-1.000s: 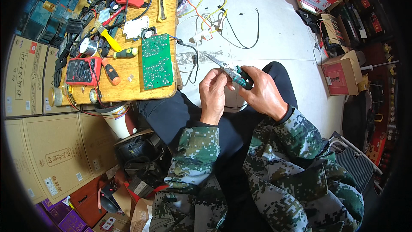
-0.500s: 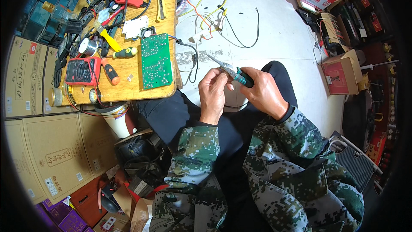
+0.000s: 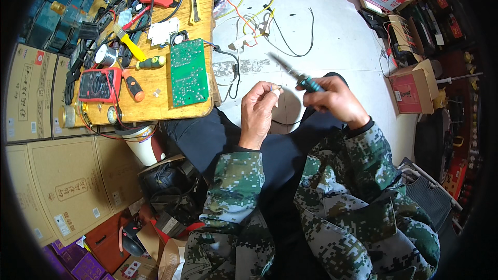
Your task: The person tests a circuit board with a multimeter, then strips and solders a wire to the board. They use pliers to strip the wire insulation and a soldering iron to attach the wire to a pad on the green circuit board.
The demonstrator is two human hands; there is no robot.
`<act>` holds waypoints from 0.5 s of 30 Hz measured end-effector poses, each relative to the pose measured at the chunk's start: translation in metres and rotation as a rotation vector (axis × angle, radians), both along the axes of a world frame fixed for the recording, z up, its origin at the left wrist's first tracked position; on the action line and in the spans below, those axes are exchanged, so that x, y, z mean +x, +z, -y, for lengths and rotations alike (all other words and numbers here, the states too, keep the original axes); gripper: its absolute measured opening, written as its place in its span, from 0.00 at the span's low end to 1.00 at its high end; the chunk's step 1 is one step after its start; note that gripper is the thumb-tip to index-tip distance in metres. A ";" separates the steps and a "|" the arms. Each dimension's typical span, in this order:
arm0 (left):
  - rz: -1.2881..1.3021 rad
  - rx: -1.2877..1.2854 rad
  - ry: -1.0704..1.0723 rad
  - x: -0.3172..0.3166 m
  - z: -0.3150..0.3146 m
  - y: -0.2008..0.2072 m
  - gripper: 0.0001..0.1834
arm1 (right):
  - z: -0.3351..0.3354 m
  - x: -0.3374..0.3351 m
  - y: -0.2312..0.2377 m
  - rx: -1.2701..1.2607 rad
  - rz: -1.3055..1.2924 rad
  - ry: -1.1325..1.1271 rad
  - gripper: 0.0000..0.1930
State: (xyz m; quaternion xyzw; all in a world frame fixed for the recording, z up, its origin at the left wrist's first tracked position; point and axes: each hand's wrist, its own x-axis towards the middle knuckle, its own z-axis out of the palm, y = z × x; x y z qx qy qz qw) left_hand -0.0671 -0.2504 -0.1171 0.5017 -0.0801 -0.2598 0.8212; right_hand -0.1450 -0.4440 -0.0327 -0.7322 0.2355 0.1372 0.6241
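Note:
My right hand (image 3: 338,99) is closed around the teal handles of a pair of long-nose pliers (image 3: 299,76). Their thin jaws point up and to the left, blurred by motion and apart from my other hand. Just left of them, my left hand (image 3: 256,116) pinches something tiny between thumb and fingertips. Only a bluish speck of it shows, too small to name. Over on the wooden table (image 3: 206,15), closest to my left hand, a green circuit board (image 3: 189,75) lies with its solder side up.
Around the board lie a red multimeter (image 3: 98,86), a solder spool (image 3: 106,56), a yellow-handled brush (image 3: 134,49), screwdrivers and a utility knife (image 3: 195,6). A white bucket (image 3: 143,145) stands under the table edge. Cables (image 3: 295,54) trail over the floor. Cardboard boxes (image 3: 70,186) line the left.
My right hand has drawn the pliers away to the right, off my left fingertips. My left hand stays nearly in place, still pinching.

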 end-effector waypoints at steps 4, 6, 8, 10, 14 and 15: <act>-0.141 -0.037 -0.044 0.001 -0.003 0.006 0.05 | 0.011 0.000 -0.013 0.176 0.207 -0.305 0.22; -0.222 -0.054 -0.048 0.003 -0.004 0.008 0.06 | 0.010 -0.002 -0.019 0.175 0.217 -0.354 0.22; -0.300 -0.090 -0.027 0.005 -0.005 0.008 0.08 | 0.008 -0.003 -0.024 0.150 0.205 -0.369 0.23; -0.348 -0.113 -0.010 0.007 -0.005 0.008 0.08 | 0.007 -0.004 -0.028 0.098 0.170 -0.350 0.24; -0.393 -0.139 0.029 0.006 -0.005 0.002 0.09 | 0.006 -0.006 -0.038 0.098 0.152 -0.360 0.25; -0.395 -0.119 0.031 0.005 -0.005 0.001 0.09 | 0.007 -0.007 -0.040 0.101 0.143 -0.360 0.25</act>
